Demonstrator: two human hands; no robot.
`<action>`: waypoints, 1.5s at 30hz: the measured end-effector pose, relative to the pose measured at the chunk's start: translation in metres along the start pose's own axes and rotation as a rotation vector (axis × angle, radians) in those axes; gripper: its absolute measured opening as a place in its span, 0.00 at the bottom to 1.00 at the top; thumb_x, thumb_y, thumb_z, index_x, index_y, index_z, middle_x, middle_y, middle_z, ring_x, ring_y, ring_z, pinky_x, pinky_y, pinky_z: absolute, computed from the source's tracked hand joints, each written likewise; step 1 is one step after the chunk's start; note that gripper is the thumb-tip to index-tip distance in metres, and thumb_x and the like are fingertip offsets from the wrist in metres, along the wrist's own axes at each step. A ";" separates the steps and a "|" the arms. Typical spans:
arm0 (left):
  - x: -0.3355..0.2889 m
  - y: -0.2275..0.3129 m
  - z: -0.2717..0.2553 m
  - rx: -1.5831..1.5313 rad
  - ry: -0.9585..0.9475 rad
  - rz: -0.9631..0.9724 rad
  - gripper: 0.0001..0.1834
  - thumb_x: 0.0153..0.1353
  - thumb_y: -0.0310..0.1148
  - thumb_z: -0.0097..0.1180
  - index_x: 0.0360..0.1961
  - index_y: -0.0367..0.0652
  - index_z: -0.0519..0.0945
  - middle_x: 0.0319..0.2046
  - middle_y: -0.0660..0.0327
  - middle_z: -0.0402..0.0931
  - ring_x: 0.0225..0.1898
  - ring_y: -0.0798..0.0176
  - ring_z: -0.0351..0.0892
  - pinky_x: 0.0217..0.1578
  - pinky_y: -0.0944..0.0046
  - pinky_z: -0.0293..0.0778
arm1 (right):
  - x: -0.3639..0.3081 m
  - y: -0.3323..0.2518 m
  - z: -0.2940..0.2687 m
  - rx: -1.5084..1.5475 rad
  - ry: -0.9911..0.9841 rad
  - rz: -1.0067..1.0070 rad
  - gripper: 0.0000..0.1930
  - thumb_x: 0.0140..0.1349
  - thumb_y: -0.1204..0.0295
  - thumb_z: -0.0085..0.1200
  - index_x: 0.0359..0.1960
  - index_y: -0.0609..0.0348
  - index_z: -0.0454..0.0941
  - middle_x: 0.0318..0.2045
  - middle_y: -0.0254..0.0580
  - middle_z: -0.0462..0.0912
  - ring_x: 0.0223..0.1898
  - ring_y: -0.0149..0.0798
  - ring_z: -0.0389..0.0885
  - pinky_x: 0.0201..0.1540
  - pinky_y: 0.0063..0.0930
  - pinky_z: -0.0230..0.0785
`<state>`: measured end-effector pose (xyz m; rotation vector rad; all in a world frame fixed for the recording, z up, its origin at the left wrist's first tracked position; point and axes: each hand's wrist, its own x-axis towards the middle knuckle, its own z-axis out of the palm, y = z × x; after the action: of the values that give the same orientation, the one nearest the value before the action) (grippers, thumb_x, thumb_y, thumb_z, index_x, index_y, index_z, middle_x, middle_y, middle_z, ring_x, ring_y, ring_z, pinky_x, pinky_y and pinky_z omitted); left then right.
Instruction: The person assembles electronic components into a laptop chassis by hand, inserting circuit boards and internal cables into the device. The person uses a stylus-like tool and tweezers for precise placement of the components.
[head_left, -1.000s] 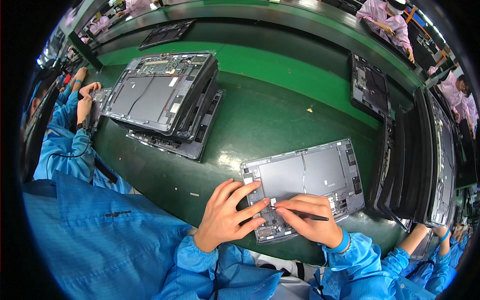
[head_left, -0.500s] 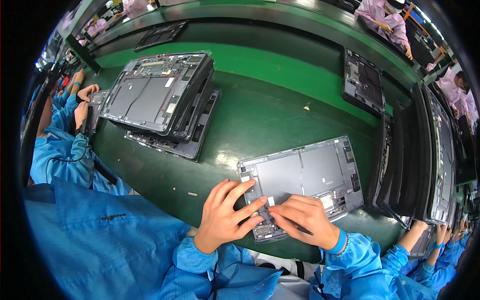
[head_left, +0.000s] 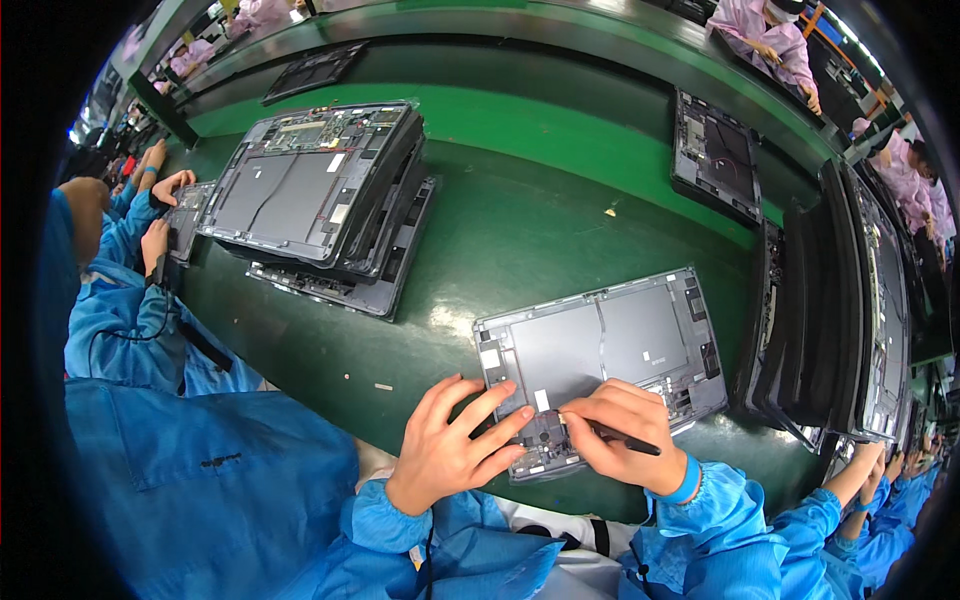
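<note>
An opened tablet (head_left: 640, 315), its grey battery area and small circuit boards bared, lies face up at a slant on the green table. My left hand (head_left: 452, 440) rests over its near left corner, fingers spread and stretched out, holding nothing. Pinched in my right hand (head_left: 622, 425) is a slim black pen-like tool (head_left: 632, 442). Its back end points right, and its working tip is hidden by my fingers. Those fingers are low over the circuit boards along the tablet's near edge, beside a small white label (head_left: 543, 400).
A stack of opened tablets (head_left: 285, 200) stands at left. More tablets (head_left: 880, 300) stand in a row at right. Single tablets (head_left: 715, 155) lie at the far side. Co-workers in blue sleeves (head_left: 120, 310) work on both sides. Small scraps (head_left: 383, 387) dot the table.
My right hand has turned and shifted slightly right, and the black tool now sticks out over it. My left hand stays over the corner. The far tablets have slid slightly left.
</note>
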<state>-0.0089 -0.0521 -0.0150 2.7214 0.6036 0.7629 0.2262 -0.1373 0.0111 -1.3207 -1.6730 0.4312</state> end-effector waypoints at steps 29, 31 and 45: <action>-0.008 0.008 0.008 0.093 0.044 0.030 0.21 0.57 0.46 0.68 0.51 0.54 0.89 0.58 0.64 0.80 0.55 0.51 0.80 0.47 0.55 0.82 | -0.015 -0.001 -0.005 -0.149 0.051 0.201 0.04 0.54 0.80 0.66 0.32 0.61 0.86 0.22 0.39 0.82 0.21 0.40 0.82 0.24 0.33 0.73; -0.007 0.008 0.008 0.083 0.064 0.039 0.20 0.57 0.45 0.68 0.50 0.54 0.89 0.57 0.63 0.80 0.54 0.51 0.81 0.44 0.56 0.83 | -0.016 -0.001 -0.004 -0.158 0.052 0.216 0.04 0.55 0.79 0.66 0.32 0.60 0.85 0.22 0.38 0.81 0.21 0.40 0.82 0.24 0.33 0.73; 0.024 0.009 -0.006 0.143 0.108 0.146 0.07 0.54 0.39 0.68 0.35 0.55 0.90 0.52 0.67 0.84 0.52 0.52 0.82 0.52 0.56 0.80 | -0.018 0.003 -0.009 -0.080 0.075 0.165 0.04 0.56 0.78 0.66 0.32 0.56 0.85 0.24 0.38 0.83 0.24 0.39 0.85 0.27 0.31 0.76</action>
<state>0.0090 -0.0484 0.0035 2.8955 0.5033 0.9409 0.2347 -0.1545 0.0055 -1.5228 -1.5391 0.4086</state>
